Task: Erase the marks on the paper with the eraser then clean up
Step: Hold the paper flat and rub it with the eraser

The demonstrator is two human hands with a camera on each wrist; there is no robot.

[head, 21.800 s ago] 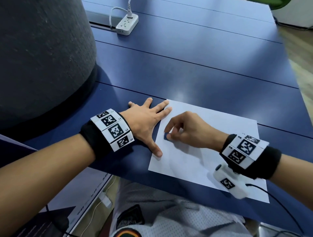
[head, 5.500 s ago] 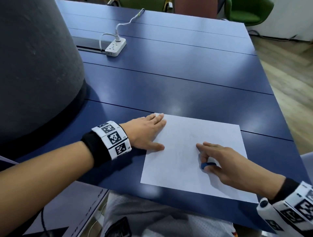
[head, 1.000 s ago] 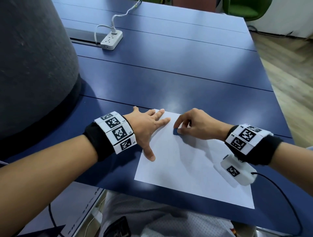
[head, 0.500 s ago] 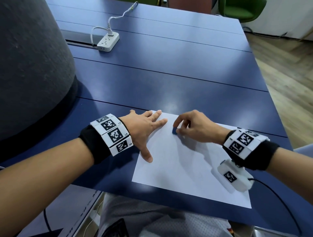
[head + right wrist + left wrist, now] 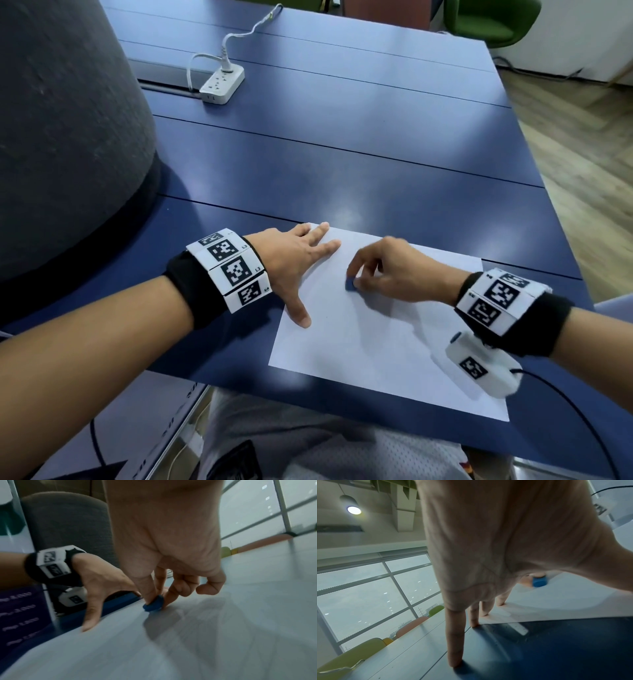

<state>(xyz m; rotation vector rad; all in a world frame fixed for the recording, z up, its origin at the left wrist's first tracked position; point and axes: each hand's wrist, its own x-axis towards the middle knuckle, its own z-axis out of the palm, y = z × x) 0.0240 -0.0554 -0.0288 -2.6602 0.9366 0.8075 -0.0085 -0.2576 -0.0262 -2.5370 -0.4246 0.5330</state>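
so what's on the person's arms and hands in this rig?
Bare forearms, no gloves. Each wrist has a black cuff under a white band of square black-and-white tag markers: left hand, right hand. A white camera pod with its own tag hangs under the right wrist, trailing a black cable.

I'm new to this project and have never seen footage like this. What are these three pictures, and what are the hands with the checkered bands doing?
No machine here: a person wears three cameras, one on the head and one on each wrist. The checkered bands are marker cuffs. The head view looks down on a blue table with a white paper and a power strip. The left hand presses flat on the paper's edge. The right hand pinches a small blue eraser against the sheet. The wrist views show the same from below each hand.
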